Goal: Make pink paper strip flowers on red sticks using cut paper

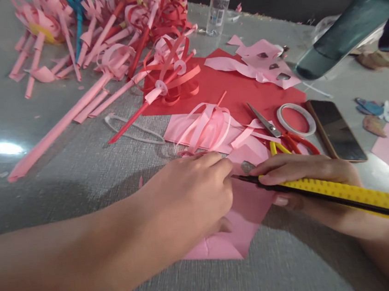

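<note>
My right hand [309, 179] grips a yellow-and-black utility knife [345, 194], its dark tip pointing left, close to my left hand's fingers. My left hand [200, 196] is closed over a sheet of pink paper [244, 223], fingers curled and fingertips hidden beneath it, so what they pinch does not show. Just beyond the knuckles stands a looped pink paper-strip flower [210, 127]. Red-and-yellow-handled scissors [272, 130] lie partly open on the paper behind my right hand.
Behind lie red paper [223, 87], pink scraps [265, 61], a tape roll [296, 119] and a phone [337, 130]. Many rolled-paper flowers [99, 35] heap at the back left. A clear bottle [218, 8] and a dark green bottle [339, 33] stand at the back.
</note>
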Motion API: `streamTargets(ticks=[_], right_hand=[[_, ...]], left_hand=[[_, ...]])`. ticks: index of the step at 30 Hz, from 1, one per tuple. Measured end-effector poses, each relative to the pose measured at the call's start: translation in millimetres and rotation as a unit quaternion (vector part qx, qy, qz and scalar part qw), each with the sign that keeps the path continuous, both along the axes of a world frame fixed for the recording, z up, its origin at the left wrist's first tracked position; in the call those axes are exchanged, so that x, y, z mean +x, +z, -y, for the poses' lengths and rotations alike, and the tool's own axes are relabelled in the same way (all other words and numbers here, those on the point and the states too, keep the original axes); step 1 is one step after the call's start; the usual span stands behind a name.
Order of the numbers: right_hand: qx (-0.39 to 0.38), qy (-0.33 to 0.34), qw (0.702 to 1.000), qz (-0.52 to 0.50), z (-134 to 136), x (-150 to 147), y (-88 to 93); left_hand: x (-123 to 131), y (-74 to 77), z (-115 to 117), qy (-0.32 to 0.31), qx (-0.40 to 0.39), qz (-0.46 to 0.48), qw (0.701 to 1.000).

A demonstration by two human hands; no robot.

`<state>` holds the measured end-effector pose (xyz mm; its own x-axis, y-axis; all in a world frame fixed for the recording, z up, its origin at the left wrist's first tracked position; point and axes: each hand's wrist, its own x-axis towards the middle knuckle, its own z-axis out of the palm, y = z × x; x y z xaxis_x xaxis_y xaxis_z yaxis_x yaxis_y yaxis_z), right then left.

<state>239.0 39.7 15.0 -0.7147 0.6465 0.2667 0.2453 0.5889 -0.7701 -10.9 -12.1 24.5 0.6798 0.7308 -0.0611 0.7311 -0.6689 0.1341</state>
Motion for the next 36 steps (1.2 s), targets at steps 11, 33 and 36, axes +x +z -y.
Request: streamTargets(ticks=[11,33,36], right_hand=[[0.029,0.027,0.999,0.006,-2,-2,2.3],[0.137,0.02,0.989,0.041,8,1,7.0],[0.144,0.013,0.988,0.046,12,0,7.4]], left_hand=[[0,-0.3,1,0.009,-0.004,0.012,1.0],[1,3.5,3,0.022,0.004,0.012,1.0],[2,4.2,3,0.028,-0.001,0.013,1.0]])
